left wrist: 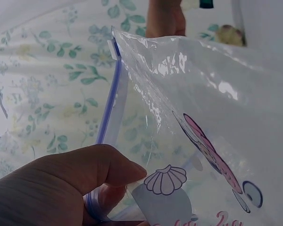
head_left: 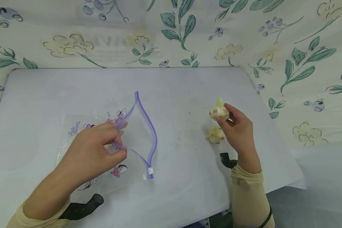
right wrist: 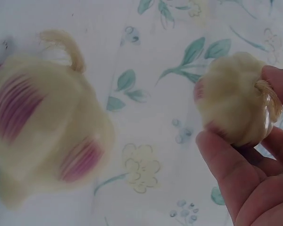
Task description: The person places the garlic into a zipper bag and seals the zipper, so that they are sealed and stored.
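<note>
We're likely loading the bag [left wrist: 217, 94]: left hand [head_left: 95, 150] pinches its spread rim [head_left: 156, 139], right hand [head_left: 240, 129] pinches one garlic [head_left: 218, 112], second garlic [head_left: 215, 135] at its 6 o'clock on the desk [head_left: 182, 177]; next probably calls for carrying toward 9 o'clock, rim kept wide.

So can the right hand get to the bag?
Probably yes. The right hand holds a garlic, but the bag gapes toward it, one edge in the left hand, and nothing I can see stands between.
</note>
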